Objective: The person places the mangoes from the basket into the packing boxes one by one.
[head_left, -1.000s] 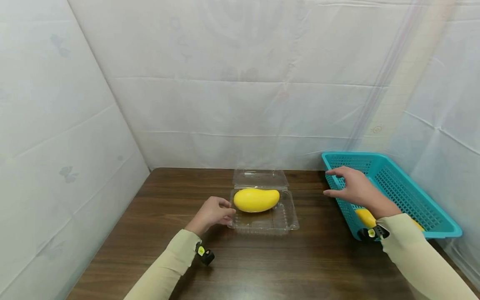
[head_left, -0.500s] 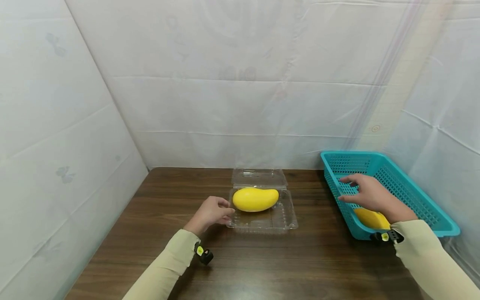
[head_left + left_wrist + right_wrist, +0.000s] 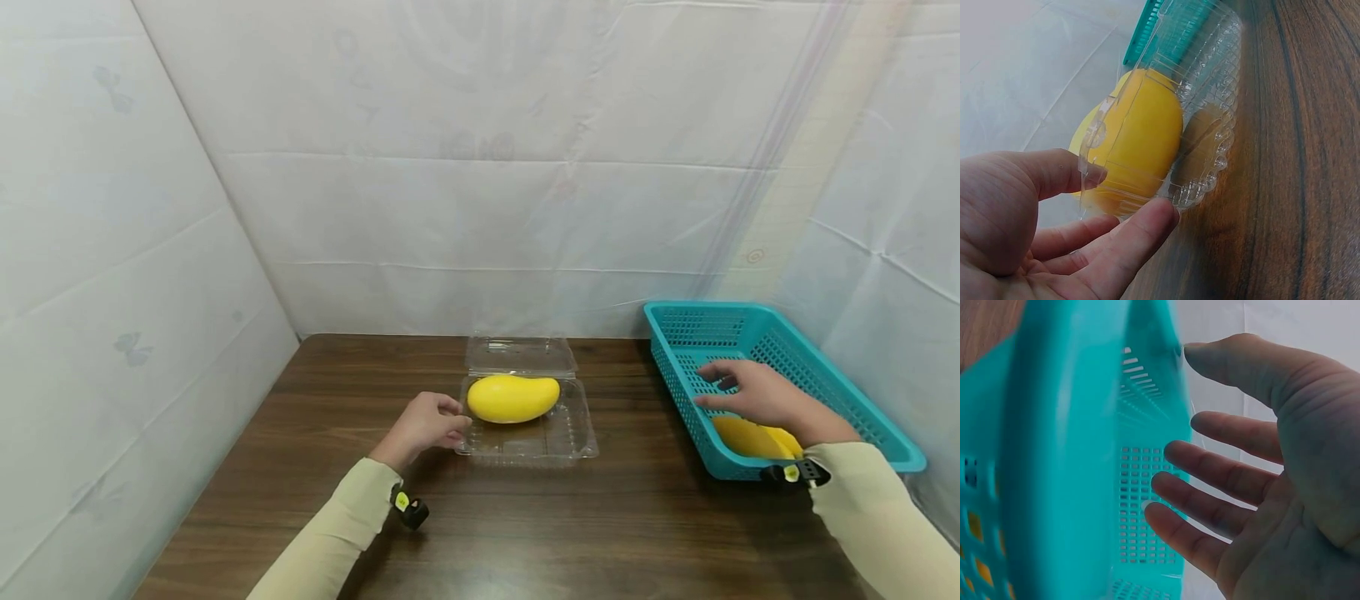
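Observation:
A yellow mango [image 3: 513, 398] lies in the back half of a clear plastic clamshell container [image 3: 564, 435], whose lid [image 3: 521, 357] is folded back toward the wall. My left hand [image 3: 423, 423] pinches the container's left front corner, with the thumb [image 3: 1063, 172] over the rim and fingers beneath. Inside the front of a teal basket [image 3: 678, 408] lie more yellow mangoes [image 3: 746, 437], partly hidden by my right arm. Over this basket hovers my right hand [image 3: 761, 396], fingers spread and nothing between them. In the right wrist view, the fingers [image 3: 1197, 537] appear beside the basket wall.
Under everything is a dark wood-grain table [image 3: 510, 525]. White sheeting [image 3: 420, 208] hangs behind it and along both sides. The basket stands at the table's right, close to the right sheet. A strapped black device [image 3: 408, 508] sits on the left wrist.
My right hand has moved right and slightly toward me, from the basket's left rim to over its inside. The left hand, container and mango in it have stayed in place.

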Demonstrator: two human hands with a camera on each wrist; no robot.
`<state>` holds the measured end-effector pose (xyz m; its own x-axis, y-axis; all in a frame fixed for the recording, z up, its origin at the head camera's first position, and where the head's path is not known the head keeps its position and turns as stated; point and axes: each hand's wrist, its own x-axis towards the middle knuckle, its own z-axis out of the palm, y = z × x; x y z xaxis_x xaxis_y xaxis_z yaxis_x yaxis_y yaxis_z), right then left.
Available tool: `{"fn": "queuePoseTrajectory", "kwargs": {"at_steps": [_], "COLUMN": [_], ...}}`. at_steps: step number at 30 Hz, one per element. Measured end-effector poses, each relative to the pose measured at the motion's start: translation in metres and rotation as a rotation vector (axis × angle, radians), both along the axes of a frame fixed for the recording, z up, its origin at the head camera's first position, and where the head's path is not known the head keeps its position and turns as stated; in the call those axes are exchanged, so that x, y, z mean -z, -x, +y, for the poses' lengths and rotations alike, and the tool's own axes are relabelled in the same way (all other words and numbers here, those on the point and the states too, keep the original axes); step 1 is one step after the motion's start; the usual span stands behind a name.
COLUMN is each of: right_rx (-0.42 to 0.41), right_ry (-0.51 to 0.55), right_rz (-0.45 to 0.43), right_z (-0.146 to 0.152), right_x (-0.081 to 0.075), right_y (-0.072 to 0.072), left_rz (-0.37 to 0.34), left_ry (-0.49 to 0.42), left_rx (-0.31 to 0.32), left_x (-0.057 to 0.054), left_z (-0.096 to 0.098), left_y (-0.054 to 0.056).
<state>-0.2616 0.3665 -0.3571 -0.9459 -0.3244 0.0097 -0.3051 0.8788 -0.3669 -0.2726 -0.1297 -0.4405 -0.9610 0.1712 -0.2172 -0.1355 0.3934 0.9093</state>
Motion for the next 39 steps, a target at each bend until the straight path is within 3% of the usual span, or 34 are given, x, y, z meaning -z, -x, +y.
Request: {"fn": "queuePoseTrajectory", "kwargs": {"at_steps": [11, 27, 39], "right_rx": [0.004, -0.043, -0.022], "right_ry": [-0.008, -0.005, -0.094], "right_rz": [-0.027, -0.243, -0.295], "right_z": [0.011, 0.028, 0.037], "right_x": [0.002, 0.006, 0.004], "right_y": [-0.001, 0.002, 0.009], "left_rz": [0.002, -0.005, -0.007], "left_ry": [0.005, -0.005, 0.006], "left_rx": [0.003, -0.007, -0.004], "left_x": [-0.001, 0.001, -0.001], "left_z": [0.001, 0.001, 0.001], "left_y": [-0.002, 0.000, 0.001]}}
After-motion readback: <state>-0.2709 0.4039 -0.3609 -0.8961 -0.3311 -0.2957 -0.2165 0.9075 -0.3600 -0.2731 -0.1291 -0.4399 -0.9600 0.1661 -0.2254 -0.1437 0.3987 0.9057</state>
